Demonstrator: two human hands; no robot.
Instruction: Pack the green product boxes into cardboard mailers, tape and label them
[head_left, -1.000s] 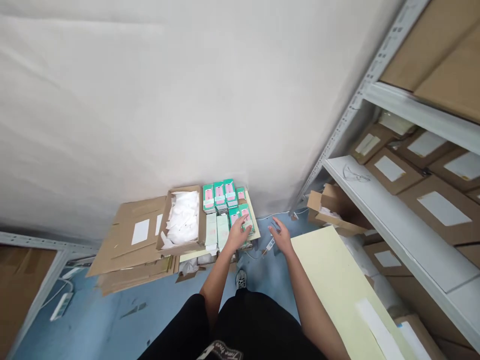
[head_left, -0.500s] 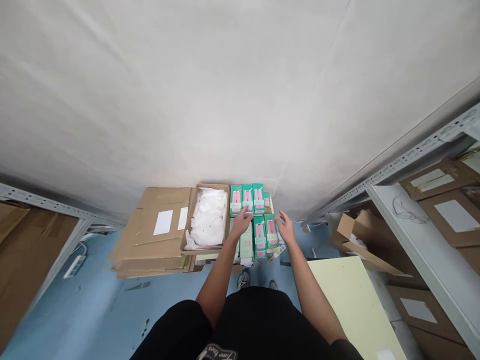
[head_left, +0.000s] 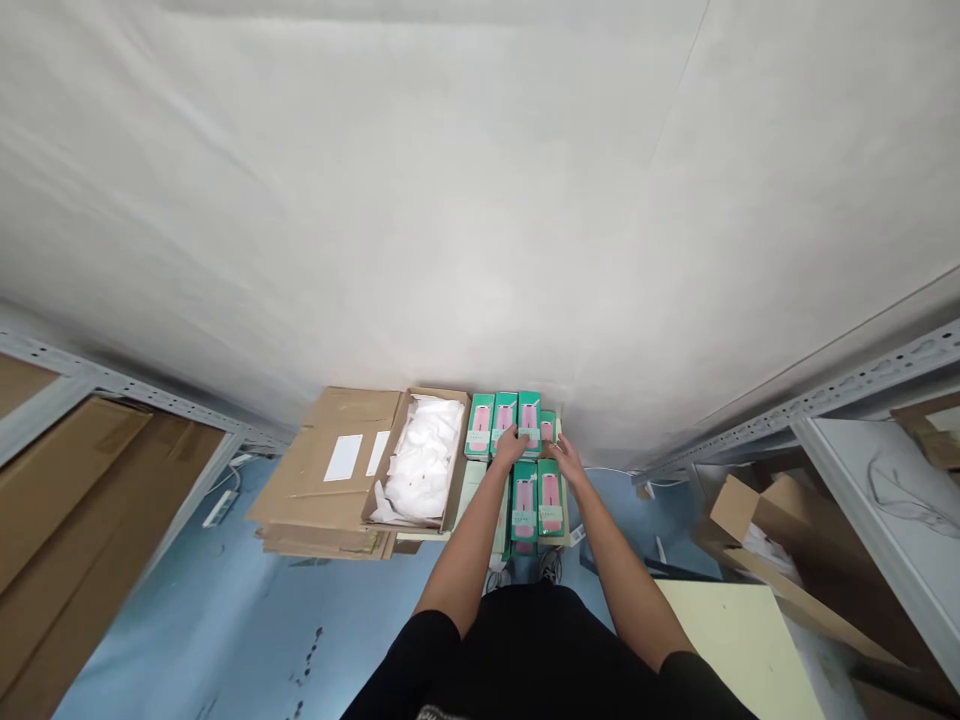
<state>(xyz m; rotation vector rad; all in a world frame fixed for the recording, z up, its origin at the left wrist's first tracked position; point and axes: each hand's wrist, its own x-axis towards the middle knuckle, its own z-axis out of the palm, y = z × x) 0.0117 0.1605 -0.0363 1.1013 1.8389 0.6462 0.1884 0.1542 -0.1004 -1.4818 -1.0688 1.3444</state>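
Note:
Several green boxes with pink fronts stand in two rows at the middle of the head view. My left hand (head_left: 511, 446) is at the near end of the back row, its fingers bent and closed against a green-and-pink box (head_left: 529, 415). A middle box (head_left: 505, 412) beside it is partly hidden by that hand. My right hand (head_left: 566, 461) is on the right side of the boxes, fingers apart and holding nothing. It is close to a lower green box (head_left: 547, 428) and the front-row pink-and-green box (head_left: 550, 500). Pale green boxes lie partly under my left forearm.
Left of the boxes is an open carton (head_left: 373, 500) with white wrapping (head_left: 420, 455) inside. Flattened cardboard (head_left: 315, 450) is stacked further left. Metal shelving (head_left: 862, 490) with cartons stands right, near an open carton (head_left: 810, 560) and a pale yellow board (head_left: 735, 630).
My left hand has moved right across the back row, and its fingers have drawn in. My right hand stays beside the boxes, a little nearer the back row. The view has shifted.

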